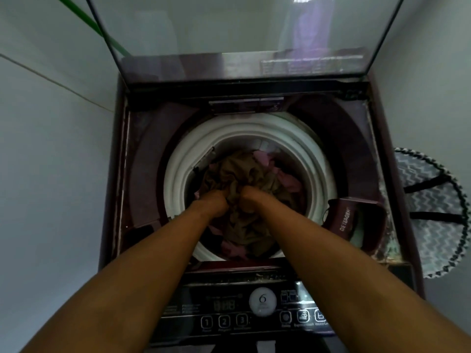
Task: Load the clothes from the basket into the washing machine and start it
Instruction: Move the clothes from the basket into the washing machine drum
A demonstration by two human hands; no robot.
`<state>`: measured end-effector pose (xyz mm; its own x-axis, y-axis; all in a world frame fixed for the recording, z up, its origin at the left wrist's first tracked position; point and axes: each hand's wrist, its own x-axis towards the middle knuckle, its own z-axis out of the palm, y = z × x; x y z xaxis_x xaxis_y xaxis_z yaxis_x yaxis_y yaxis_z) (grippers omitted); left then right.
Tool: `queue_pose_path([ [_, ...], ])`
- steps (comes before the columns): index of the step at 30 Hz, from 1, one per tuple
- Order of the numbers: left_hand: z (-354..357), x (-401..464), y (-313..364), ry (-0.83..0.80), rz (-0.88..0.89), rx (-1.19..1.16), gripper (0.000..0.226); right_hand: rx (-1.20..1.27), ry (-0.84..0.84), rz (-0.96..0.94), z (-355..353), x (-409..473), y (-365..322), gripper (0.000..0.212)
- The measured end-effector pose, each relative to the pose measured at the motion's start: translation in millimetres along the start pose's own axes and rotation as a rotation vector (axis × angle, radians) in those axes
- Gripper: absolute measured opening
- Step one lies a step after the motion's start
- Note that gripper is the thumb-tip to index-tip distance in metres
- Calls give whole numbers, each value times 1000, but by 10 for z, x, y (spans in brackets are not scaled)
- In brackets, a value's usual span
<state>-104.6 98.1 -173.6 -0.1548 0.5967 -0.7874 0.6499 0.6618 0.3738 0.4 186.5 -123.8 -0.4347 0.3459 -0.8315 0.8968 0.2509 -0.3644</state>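
Hands deep in the washing machine [142, 159] drum: our left hand [212, 203] and right hand [251, 200] each clutch the brown garment [239, 174] atop pink clothes [285, 180], which we should press down evenly, clear of the white rim [178, 159].

My washing machine [142, 189] is a maroon top-loader with its glass lid [229, 34] standing open at the back. Its white drum rim [178, 179] circles a heap of clothes: a crumpled olive-brown garment [239, 171] on top, pink pieces [285, 177] showing behind it and at the near edge of the drum. The black control panel [229, 309] runs along the machine's near side, its numbered buttons [224, 321] in a row. The chevron-patterned basket [430, 212] sits on the floor just right of the machine.
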Motion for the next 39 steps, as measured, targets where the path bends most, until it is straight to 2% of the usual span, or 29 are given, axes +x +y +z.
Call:
queue_pose_path([
  [2, -48, 15, -2, -5, -13, 14, 59, -73, -94, -6, -76, -114, 3, 40],
  [5, -173, -71, 114, 200, -1, -16, 69, -207, -154, -44, -250, -318, 20, 49],
  [9, -374, -487, 618, 512, 18, -43, 47, -194, -192, -28, -560, -646, 73, 45],
  [13, -403, -637, 1030, 726, 104, -24, 18, -150, -52, -23, -775, -886, 249, 36],
  [16, -410, -715, 1371, 748, 260, -116, 4, -76, 140, -80, -958, -1125, 413, 25],
  [20, -402, -826, 1851, 695, 444, -143, 12, 191, 382, -156, -1171, -1404, 670, 6],
  [25, -315, -862, 2426, 667, 580, -245, 19, 352, 672, -183, -1354, -1674, 1069, 10],
  [31, -149, -858, 3010, 651, 692, -180, 21, 520, 906, -142, -1514, -1887, 1628, 6],
  [34, -19, -848, 3245, 637, 781, -65, 24, 566, 948, -78, -1573, -1944, 1998, 3],
  [36, 80, -785, 3401, 605, 813, 4, 26, 557, 906, -11, -1569, -1918, 2309, 2],
  [39, 241, -584, 3595, 546, 823, 173, 26, 553, 846, 123, -1488, -1749, 2803, 13],
])
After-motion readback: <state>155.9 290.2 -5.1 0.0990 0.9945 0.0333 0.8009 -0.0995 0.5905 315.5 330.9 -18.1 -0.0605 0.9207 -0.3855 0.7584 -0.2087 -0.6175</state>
